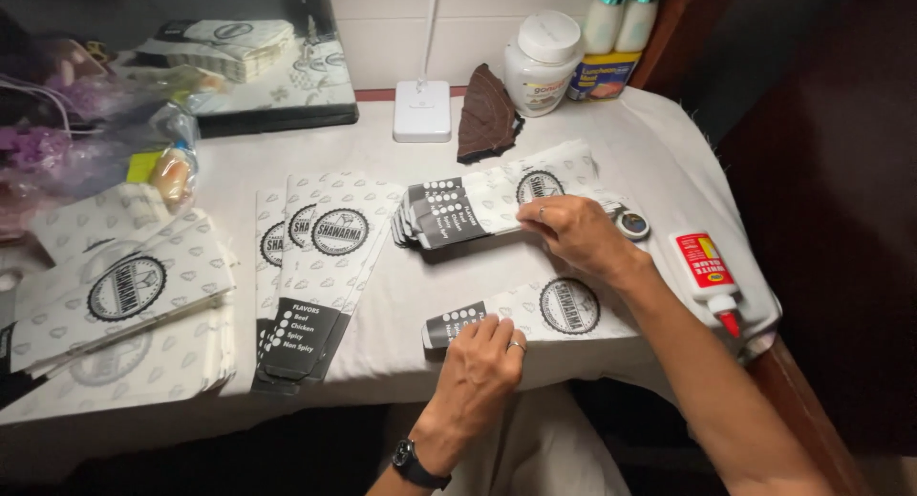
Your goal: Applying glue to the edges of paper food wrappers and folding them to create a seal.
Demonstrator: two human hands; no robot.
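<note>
My left hand [482,362] presses flat on the near end of a folded white paper sleeve [564,310] with a round dark emblem and a dark printed end, lying near the table's front edge. My right hand [573,231] rests on a fanned stack of the same folded sleeves [478,205] further back, fingers curled over its edge. A watch sits on my left wrist and rings show on both hands.
Flat printed paper sheets [320,267] lie at centre left, a bigger pile [119,295] at far left. A white glue bottle with red cap [709,274] lies at right, by a small round tin [632,225]. At the back stand a lamp base [421,110], dark cloth [487,114], a white jar [543,62].
</note>
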